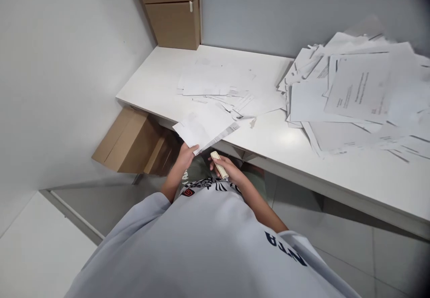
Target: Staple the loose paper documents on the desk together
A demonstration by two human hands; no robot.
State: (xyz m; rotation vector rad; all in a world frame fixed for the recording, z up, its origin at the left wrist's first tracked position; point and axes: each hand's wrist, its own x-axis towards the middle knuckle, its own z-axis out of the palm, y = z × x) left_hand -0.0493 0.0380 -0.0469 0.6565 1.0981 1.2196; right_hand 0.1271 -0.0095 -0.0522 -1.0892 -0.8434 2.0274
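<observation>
My left hand [187,155] pinches the near corner of some white paper sheets [204,125] between thumb and fingers. The sheets extend over the table's front edge, and a printed sheet shows beneath the top one. Close to my body, my right hand [228,169] is closed around a small cream oblong tool [219,164] with a bit of metal at its lower end. It resembles a small stapler, but its exact kind is unclear. Beyond the sheets lie a dark, shiny, curved item [235,113], hard to make out, and several loose papers [204,80].
A large untidy heap of printed papers [358,85] covers the right of the white table [268,148]. Cardboard boxes [173,24] are stacked in the back left corner. Another carton [129,139] stands below the table's left end. White walls border the left side.
</observation>
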